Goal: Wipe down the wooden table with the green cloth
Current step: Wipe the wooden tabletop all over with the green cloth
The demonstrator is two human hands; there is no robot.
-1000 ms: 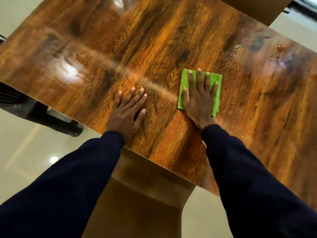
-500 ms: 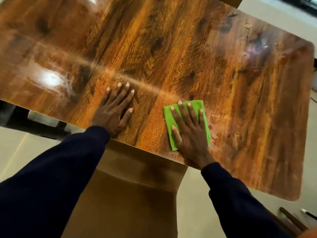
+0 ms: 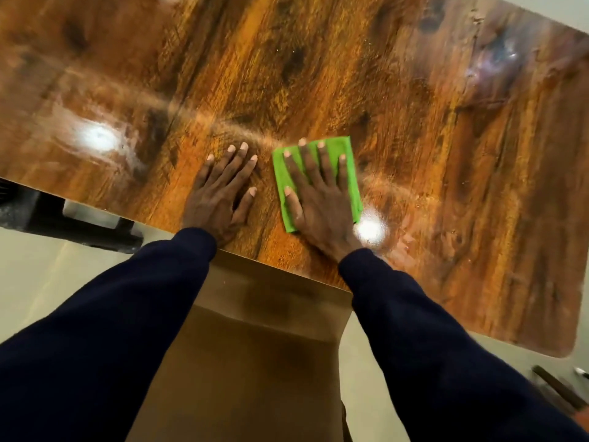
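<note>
Counter: glossy wood-grain counter [image 3: 318, 74] — smeared at right.
Cloth: green cloth [image 3: 350, 186] flat near the front edge.
Hands: right hand [image 3: 322, 205] spread flat on cloth; left hand [image 3: 220, 199] flat beside it.
Room: pale shiny floor [image 3: 47, 282].

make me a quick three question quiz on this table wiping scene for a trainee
1. True or false: the right hand lies flat on the green cloth.
2. Where does the left hand rest? A) on the cloth B) on the bare wooden table C) off the table
3. Fill in: the cloth lies closer to the table's ___ edge (near or far).
Key: 1 true; 2 B; 3 near.
</note>
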